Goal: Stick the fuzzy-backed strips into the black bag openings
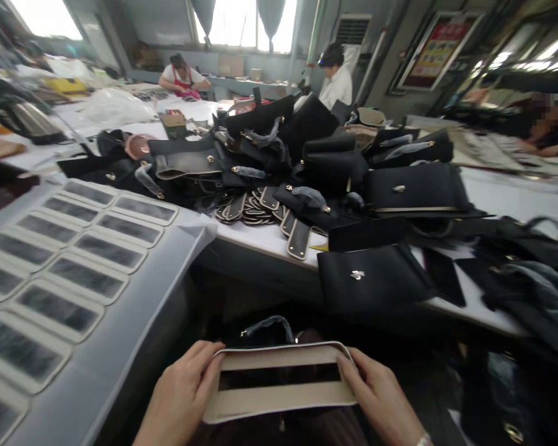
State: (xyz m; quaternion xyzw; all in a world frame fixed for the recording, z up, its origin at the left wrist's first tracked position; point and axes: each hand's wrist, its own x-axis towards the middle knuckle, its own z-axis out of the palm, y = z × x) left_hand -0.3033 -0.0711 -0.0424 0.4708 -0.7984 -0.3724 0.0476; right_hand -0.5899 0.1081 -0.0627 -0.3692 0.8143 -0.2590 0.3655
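Note:
Low in front of me is a black handbag point(286, 396), its mouth held apart; a beige band lines the inside of the rim and the interior is dark. My left hand point(183, 390) grips the left end of that rim, thumb inside. At the opposite end, my right hand point(379, 387) pinches the rim the same way. Just beyond the mouth, a plastic-wrapped handle point(270, 322) arches up. The lower part of the bag is hard to make out in the dark.
To the left, pale-edged panels with dark middles point(88, 277) lie in rows on a white-covered table point(134, 316). Ahead, black bags point(376, 282) are heaped on another table, with a pile of small dark pieces point(299, 240) near its edge. Several people work farther back.

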